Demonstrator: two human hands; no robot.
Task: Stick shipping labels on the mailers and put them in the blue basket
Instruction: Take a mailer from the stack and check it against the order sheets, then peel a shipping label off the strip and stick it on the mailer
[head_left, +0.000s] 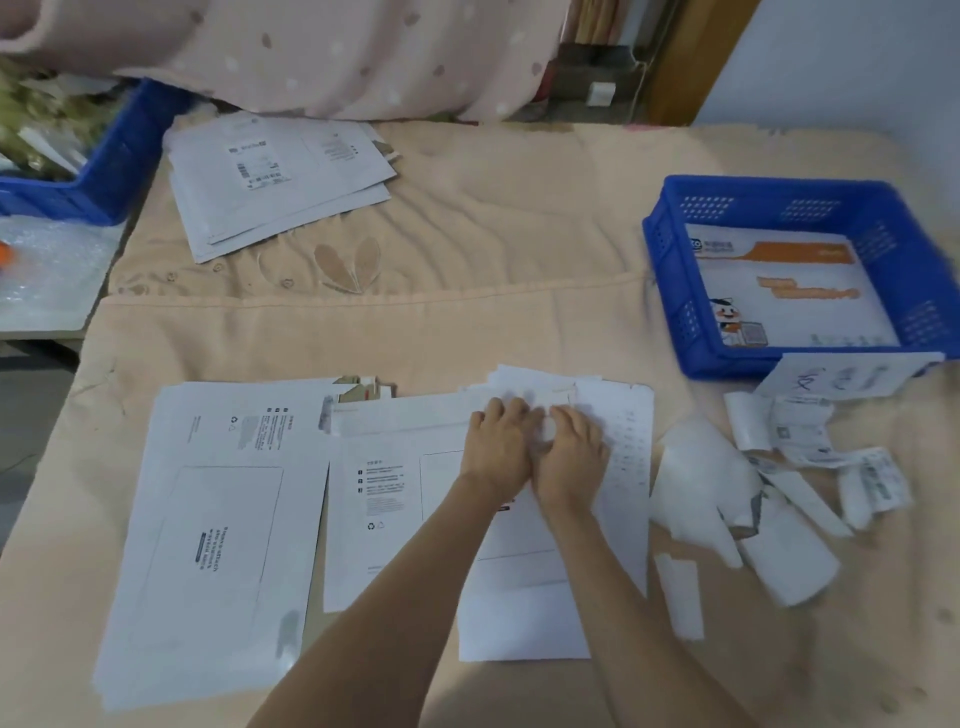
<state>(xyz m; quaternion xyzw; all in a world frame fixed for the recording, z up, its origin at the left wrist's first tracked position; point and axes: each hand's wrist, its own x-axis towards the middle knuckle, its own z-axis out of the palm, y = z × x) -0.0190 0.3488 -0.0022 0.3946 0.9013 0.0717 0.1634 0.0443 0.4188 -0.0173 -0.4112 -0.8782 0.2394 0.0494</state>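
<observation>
A white mailer (395, 499) lies flat on the peach blanket in front of me. My left hand (496, 441) and my right hand (574, 452) sit side by side near its top edge, fingers curled over a stack of white label sheets (618, 415); what each finger pinches is hidden. A second stack of white mailers (218, 530) lies to the left. The blue basket (670, 291) stands at the right and holds one white and orange printed mailer (789, 291).
Curled label backing strips and paper scraps (779, 493) are scattered right of my hands. More labelled mailers (270, 182) lie at the back left, beside another blue crate (119, 161). A pink quilt (311, 52) is bunched along the far edge.
</observation>
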